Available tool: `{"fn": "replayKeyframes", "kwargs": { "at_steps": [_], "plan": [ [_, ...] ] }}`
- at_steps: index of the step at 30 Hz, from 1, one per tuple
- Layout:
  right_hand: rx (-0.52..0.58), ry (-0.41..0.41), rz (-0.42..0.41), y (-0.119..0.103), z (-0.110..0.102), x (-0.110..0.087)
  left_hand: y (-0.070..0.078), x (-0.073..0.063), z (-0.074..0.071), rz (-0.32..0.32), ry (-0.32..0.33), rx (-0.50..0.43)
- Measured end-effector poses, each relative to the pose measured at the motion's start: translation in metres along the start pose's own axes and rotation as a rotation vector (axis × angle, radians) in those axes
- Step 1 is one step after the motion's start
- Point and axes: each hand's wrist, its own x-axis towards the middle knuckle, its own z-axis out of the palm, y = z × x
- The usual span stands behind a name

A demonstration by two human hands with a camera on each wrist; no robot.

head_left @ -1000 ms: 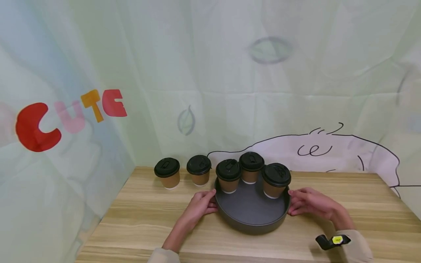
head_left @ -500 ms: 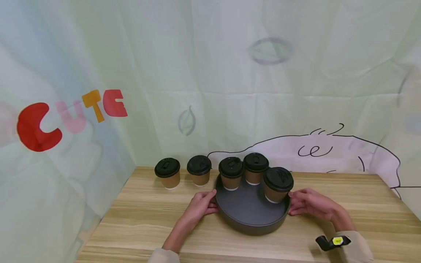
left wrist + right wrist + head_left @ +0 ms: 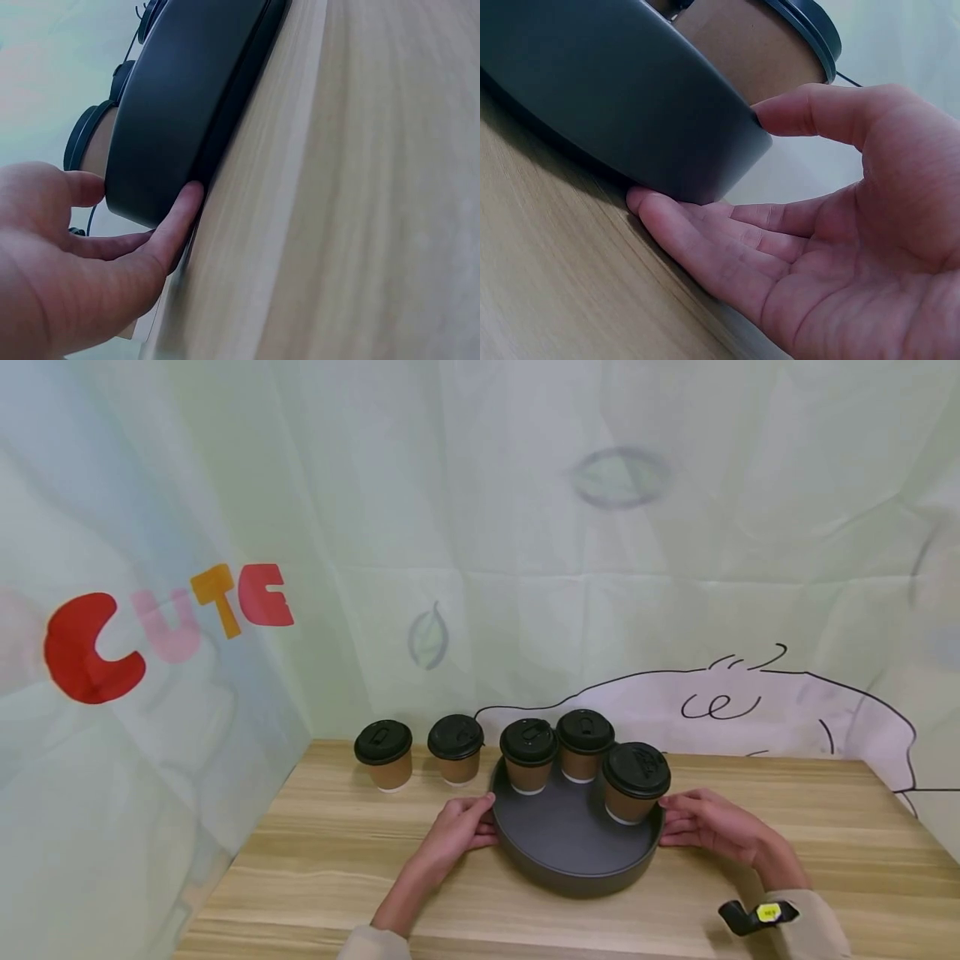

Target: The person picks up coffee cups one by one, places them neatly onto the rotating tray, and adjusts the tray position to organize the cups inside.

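A round dark grey tray (image 3: 573, 847) with a low wall is held between both hands, close over the table. My left hand (image 3: 456, 828) grips its left side, thumb at the rim and fingers at the lower edge. On the opposite side my right hand (image 3: 712, 825) does the same; in the right wrist view its fingertips (image 3: 660, 214) reach the tray's underside. Three brown paper cups with black lids stand in the tray: a left cup (image 3: 528, 753), a back cup (image 3: 585, 745) and a right cup (image 3: 634, 787) near the right thumb.
Two more lidded paper cups, an outer cup (image 3: 385, 753) and an inner cup (image 3: 457, 749), stand on the wooden table (image 3: 337, 835) left of the tray. A printed curtain (image 3: 525, 568) hangs right behind the table's back edge.
Inside the tray, the left and back cups have shifted slightly right, and the right cup has slid a little toward the near right. Both hands keep their hold; the tray has hardly moved.
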Motion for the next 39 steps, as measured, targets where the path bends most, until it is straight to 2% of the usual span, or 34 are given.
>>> {"fn": "replayKeyframes", "kwargs": {
  "at_steps": [4, 8, 13, 16, 19, 24, 26, 27, 29, 32, 35, 39],
  "plan": [
    [0.002, -0.002, 0.001, 0.001, 0.001, 0.001, 0.004, -0.003, -0.001, -0.022, -0.006, 0.014],
    [0.003, -0.007, -0.001, 0.001, 0.001, 0.001, 0.012, -0.006, -0.004, -0.043, -0.009, 0.068],
    [0.006, -0.014, -0.005, 0.001, 0.000, -0.001, 0.031, -0.012, -0.012, -0.016, 0.034, 0.150],
    [0.003, -0.016, -0.005, 0.001, -0.001, -0.002, 0.045, -0.015, -0.021, 0.089, 0.077, 0.137],
    [-0.006, -0.010, -0.002, 0.001, -0.002, -0.004, 0.057, -0.016, -0.035, 0.256, 0.157, 0.107],
    [-0.017, 0.006, 0.000, 0.000, -0.004, -0.007, 0.068, -0.016, -0.061, 0.556, 0.413, 0.134],
    [-0.016, 0.009, -0.001, -0.001, -0.005, -0.009, 0.068, -0.014, -0.073, 0.644, 0.518, 0.175],
    [-0.015, 0.009, 0.000, -0.001, -0.005, -0.009, 0.066, -0.013, -0.078, 0.666, 0.565, 0.205],
    [-0.013, 0.007, -0.001, -0.001, -0.005, -0.009, 0.062, -0.009, -0.090, 0.676, 0.633, 0.283],
    [-0.011, 0.001, -0.003, -0.001, -0.004, -0.007, 0.053, -0.003, -0.104, 0.613, 0.687, 0.406],
    [-0.012, -0.004, -0.007, 0.000, -0.003, -0.003, 0.043, 0.003, -0.116, 0.533, 0.683, 0.481],
    [-0.010, -0.006, -0.014, 0.001, -0.002, 0.000, 0.031, 0.014, -0.128, 0.461, 0.660, 0.540]
  ]
}}
